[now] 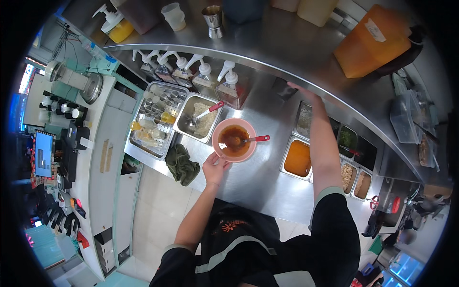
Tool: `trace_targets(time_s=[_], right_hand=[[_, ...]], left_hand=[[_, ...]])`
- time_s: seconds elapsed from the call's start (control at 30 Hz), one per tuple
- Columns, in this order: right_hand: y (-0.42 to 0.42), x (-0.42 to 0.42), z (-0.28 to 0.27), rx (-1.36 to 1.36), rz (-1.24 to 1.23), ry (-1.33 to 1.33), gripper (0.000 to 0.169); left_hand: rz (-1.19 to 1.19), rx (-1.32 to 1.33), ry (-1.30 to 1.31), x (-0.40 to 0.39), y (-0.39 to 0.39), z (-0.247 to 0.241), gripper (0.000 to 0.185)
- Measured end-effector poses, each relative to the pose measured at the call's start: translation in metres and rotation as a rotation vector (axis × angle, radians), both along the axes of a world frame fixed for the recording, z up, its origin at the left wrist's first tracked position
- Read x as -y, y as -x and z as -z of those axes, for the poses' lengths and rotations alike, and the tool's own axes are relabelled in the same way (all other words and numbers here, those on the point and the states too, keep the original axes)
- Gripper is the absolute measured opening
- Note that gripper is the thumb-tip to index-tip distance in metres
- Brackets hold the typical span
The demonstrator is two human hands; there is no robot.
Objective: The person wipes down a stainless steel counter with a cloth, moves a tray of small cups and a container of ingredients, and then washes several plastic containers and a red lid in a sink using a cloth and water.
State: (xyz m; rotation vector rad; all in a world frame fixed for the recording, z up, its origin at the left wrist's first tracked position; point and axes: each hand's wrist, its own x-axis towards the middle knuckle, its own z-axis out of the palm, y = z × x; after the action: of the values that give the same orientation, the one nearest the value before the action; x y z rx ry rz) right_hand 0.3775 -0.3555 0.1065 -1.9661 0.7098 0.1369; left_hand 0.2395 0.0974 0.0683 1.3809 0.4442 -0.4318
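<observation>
A pink bowl [252, 152] of brown liquid stands on the steel counter [247, 186]. A red-handled spoon [259, 139] lies in it, its handle over the right rim. My left hand [216, 167] grips the bowl's near rim between thumb and fingers. My right hand [305, 92] is stretched to the back of the counter, by the shelf's front edge. Its fingertips are beside a dark container [284, 88]; whether they touch it I cannot tell. Left of the bowl, a steel pan [184, 123] holds white pearls and another red-handled spoon [211, 109].
A raised steel shelf [272, 46] overhangs the back, bearing an orange jug [371, 43] and a jigger [214, 21]. Several pump bottles [229, 89] stand below it. Left are a tray of small cups [154, 118] and a cloth [181, 165]; right, an orange-filled pan [297, 158].
</observation>
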Motion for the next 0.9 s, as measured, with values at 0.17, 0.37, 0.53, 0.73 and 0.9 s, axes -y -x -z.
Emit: trace_targets(time_s=[0.17,0.37,0.53,0.73,0.9], right_hand=[[0.004,-0.022,-0.009,-0.038,-0.103,0.047,0.078],[0.025,-0.082,-0.026,0.301,-0.203,0.288,0.096],[0.038,-0.134,-0.022,0.34,-0.165,0.255,0.1],[0.04,-0.149,-0.022,0.38,-0.202,0.235,0.106],[0.061,-0.166,-0.018,0.613,0.009,0.47,0.092]], left_hand=[[0.113,0.007,-0.027,0.001,0.002,-0.002,0.045],[0.155,0.174,-0.165,-0.038,0.019,-0.004,0.043],[0.245,0.539,-0.741,-0.119,0.03,-0.001,0.048],[0.513,0.703,-1.297,-0.172,0.017,0.008,0.087],[0.506,0.803,-1.232,-0.156,0.012,0.042,0.056]])
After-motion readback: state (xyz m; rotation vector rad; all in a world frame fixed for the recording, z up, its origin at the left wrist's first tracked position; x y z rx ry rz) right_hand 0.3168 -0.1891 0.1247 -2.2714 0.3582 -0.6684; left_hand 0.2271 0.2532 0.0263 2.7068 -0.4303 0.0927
